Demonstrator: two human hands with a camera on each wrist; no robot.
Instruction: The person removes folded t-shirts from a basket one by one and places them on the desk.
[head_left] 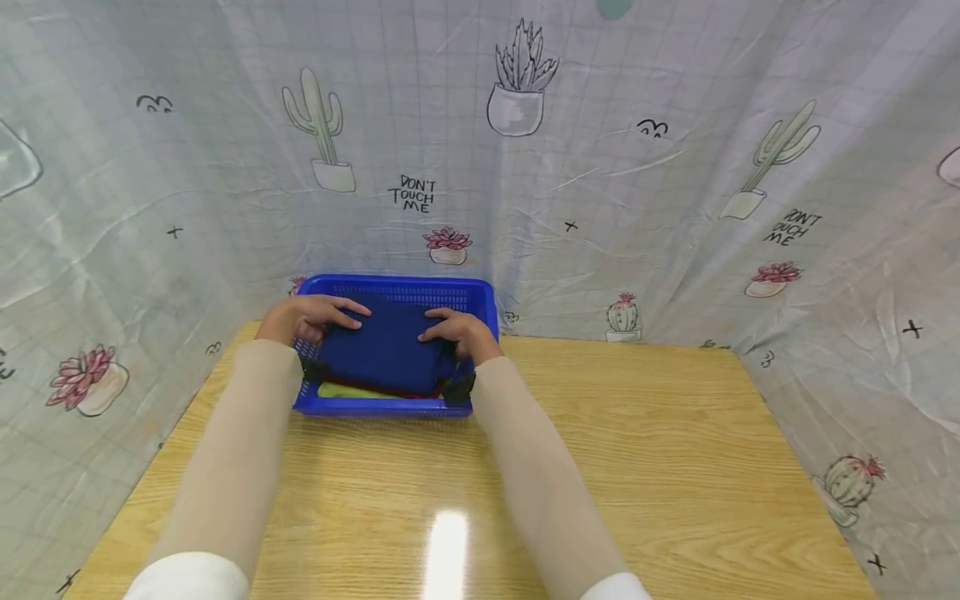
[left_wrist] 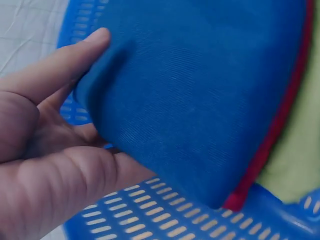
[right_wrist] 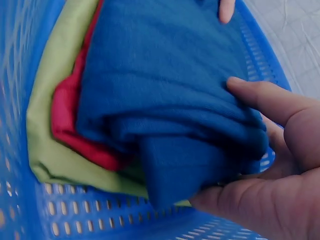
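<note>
We look down at a wooden tabletop (head_left: 645,433) with a blue plastic basket (head_left: 390,407) at its far left, close to a curtain (head_left: 525,208) printed with potted cacti and succulents. A folded dark blue cloth (head_left: 382,346) lies in the basket as the top layer of a small stack. Beneath it, the right wrist view shows us a red cloth (right_wrist: 67,117) and, lowest of those we can make out, a lime-green cloth (right_wrist: 40,145); both peek out along the near side, the green more widely.

A person reaches in from both sides. The left hand (head_left: 313,315) holds the blue cloth's left end, the edge caught between the thumb and fingers. The right hand (head_left: 461,331) pinches the opposite end, index finger on top and thumb low at a drooping fold. We judge that gripping both ends keeps this soft bundle level and its layers together, since the loose folds on the right look ready to slip. Laying the cloths flat, one upon another, seems to suit the shallow basket.
</note>
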